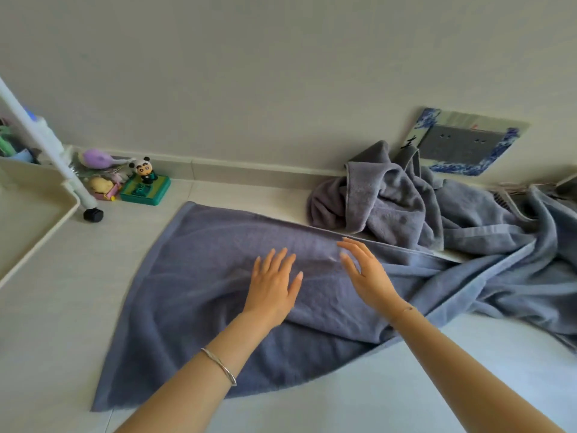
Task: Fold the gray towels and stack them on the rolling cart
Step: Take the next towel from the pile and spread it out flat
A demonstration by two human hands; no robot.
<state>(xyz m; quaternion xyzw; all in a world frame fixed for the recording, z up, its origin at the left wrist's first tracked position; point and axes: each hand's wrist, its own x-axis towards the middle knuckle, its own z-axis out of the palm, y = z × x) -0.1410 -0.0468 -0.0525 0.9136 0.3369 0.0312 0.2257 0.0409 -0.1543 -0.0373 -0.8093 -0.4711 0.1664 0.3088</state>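
A gray terry towel (199, 295) is spread on the pale tiled floor, its long axis running left to right. Both grips are released: the left hand (273, 287) is pressed flat mid-towel, the right hand (367, 271) is held nearer the bunched right end.

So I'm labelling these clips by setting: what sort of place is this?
Probably a room in a home, worked at floor level. A gray towel lies spread on pale floor tiles, a wall socket sits low by the skirting, and small toys, like the panda figure, stand beside a rolling cart.
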